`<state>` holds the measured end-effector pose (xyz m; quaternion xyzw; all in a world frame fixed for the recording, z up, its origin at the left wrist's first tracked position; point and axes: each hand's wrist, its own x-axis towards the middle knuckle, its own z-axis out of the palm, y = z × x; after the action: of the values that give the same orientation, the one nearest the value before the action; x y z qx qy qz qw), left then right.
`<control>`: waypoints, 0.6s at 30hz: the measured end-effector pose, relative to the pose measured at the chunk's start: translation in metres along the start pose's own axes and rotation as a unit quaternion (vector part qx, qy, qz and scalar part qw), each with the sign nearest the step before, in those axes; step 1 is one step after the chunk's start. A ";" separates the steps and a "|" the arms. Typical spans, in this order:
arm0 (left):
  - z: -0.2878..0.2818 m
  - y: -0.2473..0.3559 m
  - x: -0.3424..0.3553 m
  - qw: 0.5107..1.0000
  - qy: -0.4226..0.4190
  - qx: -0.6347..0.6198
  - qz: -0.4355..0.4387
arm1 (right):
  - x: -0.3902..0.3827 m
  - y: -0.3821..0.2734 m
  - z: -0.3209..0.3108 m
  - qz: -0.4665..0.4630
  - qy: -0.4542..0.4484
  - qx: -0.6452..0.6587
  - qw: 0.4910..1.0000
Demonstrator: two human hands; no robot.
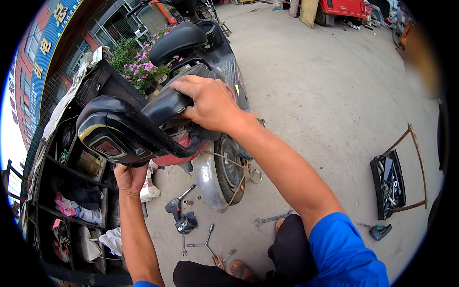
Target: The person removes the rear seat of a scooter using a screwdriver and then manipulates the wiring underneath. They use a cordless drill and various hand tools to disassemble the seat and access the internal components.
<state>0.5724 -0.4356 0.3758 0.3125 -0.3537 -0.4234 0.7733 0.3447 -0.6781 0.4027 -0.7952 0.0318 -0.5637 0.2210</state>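
An electric scooter stands in front of me with its rear end toward me. My right hand (210, 103) is closed over the end of its black rear seat (167, 106), fingers on top and thumb below. Nearest me is the scooter's black looped backrest (107, 115), with a red reflector (107, 146) in its back. From below, my left hand (130, 179) reaches up against the underside of that backrest. Its fingers look curled, but their tips and anything in them are hidden. The rear wheel (228, 165) and its silver mudguard (205, 179) show beneath.
On the concrete lie a cordless wrench (174, 205), its battery (186, 223), a three-way socket wrench (205, 245) and a spanner (272, 218). An open toolbox (389, 184) and a green-handled tool (380, 232) lie right. A cluttered shelf (71, 217) stands left, pink flowers (143, 69) behind.
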 end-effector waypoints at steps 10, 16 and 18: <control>0.009 0.026 0.044 0.978 0.087 0.162 -0.096 | 0.001 -0.004 -0.020 0.069 -0.113 0.056 0.990; 0.030 0.015 0.060 0.979 0.067 0.162 -0.099 | 0.014 0.089 -0.024 0.286 -0.062 0.298 0.909; 0.031 0.014 0.059 0.975 0.070 0.189 -0.097 | 0.019 0.112 -0.009 0.347 -0.053 0.210 0.912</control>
<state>0.5767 -0.4869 0.4211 0.5148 -0.3398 -0.3993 0.6783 0.3655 -0.7873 0.3785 -0.6982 0.1754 -0.4019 0.5659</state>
